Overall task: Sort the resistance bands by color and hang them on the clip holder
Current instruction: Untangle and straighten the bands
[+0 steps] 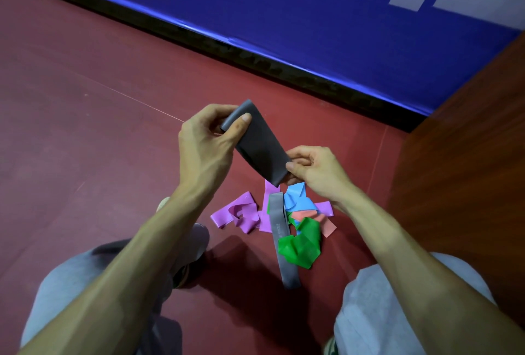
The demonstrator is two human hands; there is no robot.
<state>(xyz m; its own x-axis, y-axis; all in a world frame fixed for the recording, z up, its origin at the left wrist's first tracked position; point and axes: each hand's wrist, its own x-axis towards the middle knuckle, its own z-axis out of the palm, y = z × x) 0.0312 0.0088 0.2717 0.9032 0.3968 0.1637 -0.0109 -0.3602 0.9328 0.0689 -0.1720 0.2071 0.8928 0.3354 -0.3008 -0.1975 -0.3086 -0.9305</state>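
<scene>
Fingers [242, 119] of the left hand [208, 139] pinch the upper end of a dark grey flat rubber resistance band [260, 147], with the thumb pressed on its folded edge. The right hand [315, 170] pinches the lower end between thumb and curled fingers [294, 168]. The band spans the gap between the two hands, in the air above the dark red floor [99, 127]. Directly below lies the unsorted heap: a second grey strip band [279, 229], crumpled purple bands [241, 214], a light blue band [297, 200], a salmon-pink band [326, 227] and a bright green band [301, 244], all overlapping. The clip holder is not in view. Judged risks: the held band appears doubled over, so a fold or twist carried to the holder may seat badly in a clip. A light pinch on smooth rubber may slip if the band is stretched, letting one end snap back. The second grey strip lies against the green band, so lifting it carelessly may drag neighbouring colours along and mix the groups.
</scene>
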